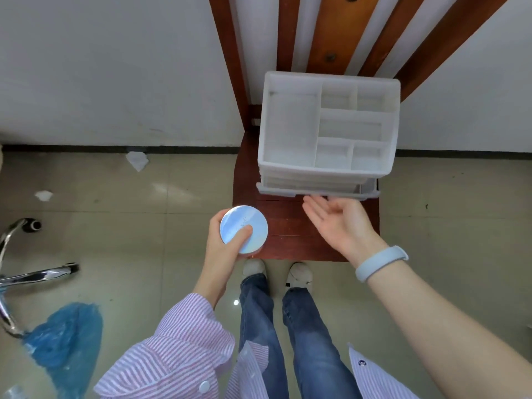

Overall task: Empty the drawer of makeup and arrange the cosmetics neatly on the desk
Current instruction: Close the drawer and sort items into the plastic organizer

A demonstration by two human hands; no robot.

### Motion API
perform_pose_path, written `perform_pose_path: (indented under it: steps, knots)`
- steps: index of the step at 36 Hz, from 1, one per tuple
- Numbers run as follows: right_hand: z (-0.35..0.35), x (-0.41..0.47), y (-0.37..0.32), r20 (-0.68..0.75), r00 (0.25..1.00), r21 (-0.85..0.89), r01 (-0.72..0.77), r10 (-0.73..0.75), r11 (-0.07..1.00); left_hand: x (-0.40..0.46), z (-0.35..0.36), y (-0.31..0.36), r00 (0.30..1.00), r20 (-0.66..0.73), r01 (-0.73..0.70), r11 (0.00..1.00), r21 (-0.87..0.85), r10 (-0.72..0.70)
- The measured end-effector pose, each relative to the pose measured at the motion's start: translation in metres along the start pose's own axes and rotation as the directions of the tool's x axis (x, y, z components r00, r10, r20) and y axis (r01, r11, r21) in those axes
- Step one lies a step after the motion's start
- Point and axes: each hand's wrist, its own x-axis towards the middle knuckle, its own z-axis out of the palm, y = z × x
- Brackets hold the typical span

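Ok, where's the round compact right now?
Head view: the round compact is in the left hand, over the chair seat's front left edge.

A wooden chair [290,243] stands against a white wall [100,61]. Crumpled tissue [137,160] at ten o'clock, blue plastic bag [64,338] at seven, chrome chair base [31,272] at nine.

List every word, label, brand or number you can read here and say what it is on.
No text can be read.
The round compact gripped by the left hand carries a faint mark on its lid, too blurred to read.
The white organizer shows no lettering.
The wristband shows none.
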Motion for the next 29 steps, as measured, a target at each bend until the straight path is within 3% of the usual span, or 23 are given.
perform_pose_path:
  steps: [5, 11, 20, 29]
  knots:
    - [0.014, 0.020, -0.015, 0.020, 0.997, -0.071, 0.069, -0.068, 0.995, 0.000, 0.004, 0.002, 1.000, 0.009, 0.019, 0.999, -0.027, -0.019]
    - [-0.012, 0.039, -0.003, -0.090, 0.995, -0.110, -0.050, 0.040, 0.993, 0.001, 0.002, -0.001, 1.000, -0.002, 0.024, 0.999, -0.024, -0.024]
    - [-0.001, 0.092, 0.005, -0.084, 0.995, 0.157, -0.036, 0.050, 0.987, 0.015, -0.004, -0.021, 1.000, -0.014, 0.017, 1.000, 0.011, -0.017]
    - [-0.020, 0.096, 0.025, -0.049, 0.998, 0.186, -0.024, 0.034, 0.982, 0.019, -0.008, -0.037, 1.000, 0.017, 0.000, 0.991, 0.131, -0.002]
